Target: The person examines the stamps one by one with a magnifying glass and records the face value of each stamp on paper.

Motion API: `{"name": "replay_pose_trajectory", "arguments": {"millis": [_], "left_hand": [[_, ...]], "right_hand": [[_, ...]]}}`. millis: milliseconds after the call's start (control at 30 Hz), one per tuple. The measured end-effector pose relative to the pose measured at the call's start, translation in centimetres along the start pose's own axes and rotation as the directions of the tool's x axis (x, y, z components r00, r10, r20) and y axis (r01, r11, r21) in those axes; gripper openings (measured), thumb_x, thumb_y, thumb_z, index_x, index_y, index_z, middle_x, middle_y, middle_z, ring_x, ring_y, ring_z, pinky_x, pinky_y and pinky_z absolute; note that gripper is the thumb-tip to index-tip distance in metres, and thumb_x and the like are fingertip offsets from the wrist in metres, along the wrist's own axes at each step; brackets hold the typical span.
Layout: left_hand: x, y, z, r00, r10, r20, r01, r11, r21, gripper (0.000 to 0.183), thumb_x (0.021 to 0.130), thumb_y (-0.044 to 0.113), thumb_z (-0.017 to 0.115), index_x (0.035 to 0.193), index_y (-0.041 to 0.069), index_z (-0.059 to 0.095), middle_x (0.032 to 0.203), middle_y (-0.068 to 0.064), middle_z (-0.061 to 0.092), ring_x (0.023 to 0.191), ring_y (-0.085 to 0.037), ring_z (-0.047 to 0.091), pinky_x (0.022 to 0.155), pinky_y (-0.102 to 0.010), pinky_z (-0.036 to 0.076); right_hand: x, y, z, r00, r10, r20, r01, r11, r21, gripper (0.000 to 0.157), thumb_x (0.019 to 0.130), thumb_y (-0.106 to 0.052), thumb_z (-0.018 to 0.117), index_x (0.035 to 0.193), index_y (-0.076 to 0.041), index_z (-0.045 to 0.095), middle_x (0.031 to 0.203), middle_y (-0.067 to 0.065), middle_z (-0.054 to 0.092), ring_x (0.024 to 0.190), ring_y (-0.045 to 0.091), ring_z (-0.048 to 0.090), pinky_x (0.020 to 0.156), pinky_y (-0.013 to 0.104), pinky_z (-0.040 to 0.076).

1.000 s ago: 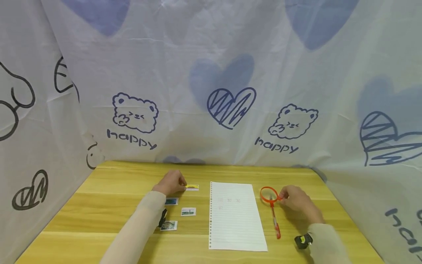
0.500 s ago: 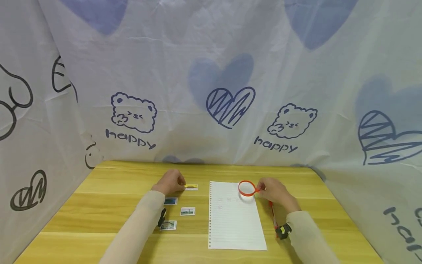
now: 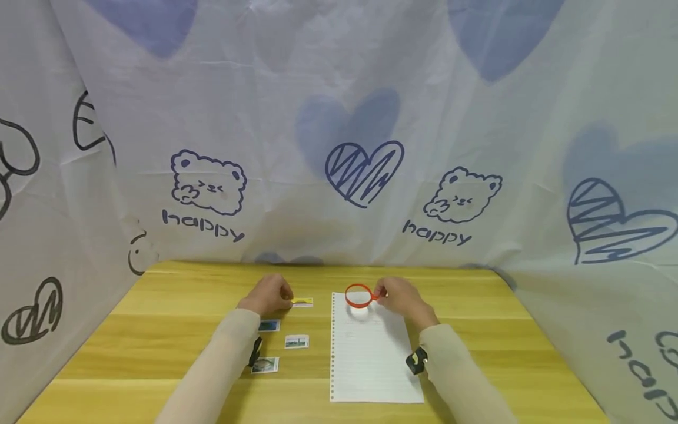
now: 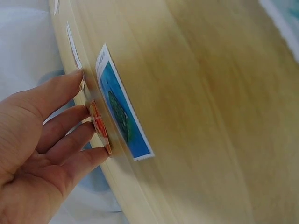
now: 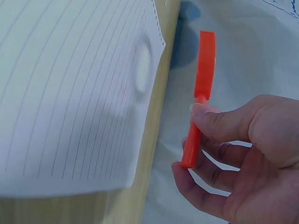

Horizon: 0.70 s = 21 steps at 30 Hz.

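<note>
My right hand [image 3: 404, 297] holds a small orange-red magnifying glass [image 3: 346, 296] by its handle, above the upper part of the lined paper [image 3: 365, 365]. In the right wrist view thumb and fingers pinch the handle [image 5: 190, 148]. At the back left, my left hand [image 3: 267, 294] rests at a yellow-topped stamp [image 3: 304, 302]. In the left wrist view its thumb touches the edge of a pale stamp [image 4: 73, 46], and its loosely bent fingers touch a red-orange stamp [image 4: 99, 125]. A blue stamp [image 4: 120, 109] with a green island picture lies beside them.
Nearer the front lie a green landscape stamp [image 3: 296, 341] and a darker stamp [image 3: 265, 365], partly near the left wrist camera [image 3: 255, 351]. The wooden table [image 3: 132, 359] ends at a patterned cloth backdrop [image 3: 286, 206]. My right forearm hides the pen.
My right hand has lifted the magnifying glass off the table by the pen and carried it left over the paper. The left hand has stayed at the stamps.
</note>
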State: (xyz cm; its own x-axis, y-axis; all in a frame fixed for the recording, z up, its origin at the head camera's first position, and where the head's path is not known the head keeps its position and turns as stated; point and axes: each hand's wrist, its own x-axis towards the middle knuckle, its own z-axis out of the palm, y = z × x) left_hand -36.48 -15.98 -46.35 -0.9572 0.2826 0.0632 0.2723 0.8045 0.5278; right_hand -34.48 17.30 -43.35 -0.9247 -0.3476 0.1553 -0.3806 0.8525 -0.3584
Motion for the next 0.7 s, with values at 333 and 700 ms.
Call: {"name": "replay_pose_trajectory", "arguments": {"millis": [333,700], "left_hand": [[-0.1,0.4,-0.1,1.000,-0.009,-0.002,0.009,1.000,0.014,0.011,0.086,0.006,0.082,0.097,0.004,0.081,0.099,-0.009,0.078,0.089,-0.021,0.070,0.088,-0.045,0.061],[0.2,0.2,0.1,1.000,-0.021,-0.003,0.022,0.999,0.024,0.012,0.085,0.007,0.083,0.096,0.005,0.082,0.099,-0.009,0.079,0.089,-0.021,0.069,0.088,-0.045,0.061]], "right_hand": [[1.8,-1.8,1.7,0.999,-0.044,-0.019,0.043,0.999,-0.027,0.012,0.085,0.002,0.077,0.085,-0.009,0.072,0.085,0.003,0.071,0.081,0.016,0.063,0.077,0.033,0.055],[3.1,-3.5,3.5,0.995,-0.099,-0.010,0.098,0.995,-0.033,0.010,0.087,0.000,0.077,0.088,-0.009,0.074,0.088,0.004,0.073,0.082,0.017,0.064,0.078,0.035,0.057]]}}
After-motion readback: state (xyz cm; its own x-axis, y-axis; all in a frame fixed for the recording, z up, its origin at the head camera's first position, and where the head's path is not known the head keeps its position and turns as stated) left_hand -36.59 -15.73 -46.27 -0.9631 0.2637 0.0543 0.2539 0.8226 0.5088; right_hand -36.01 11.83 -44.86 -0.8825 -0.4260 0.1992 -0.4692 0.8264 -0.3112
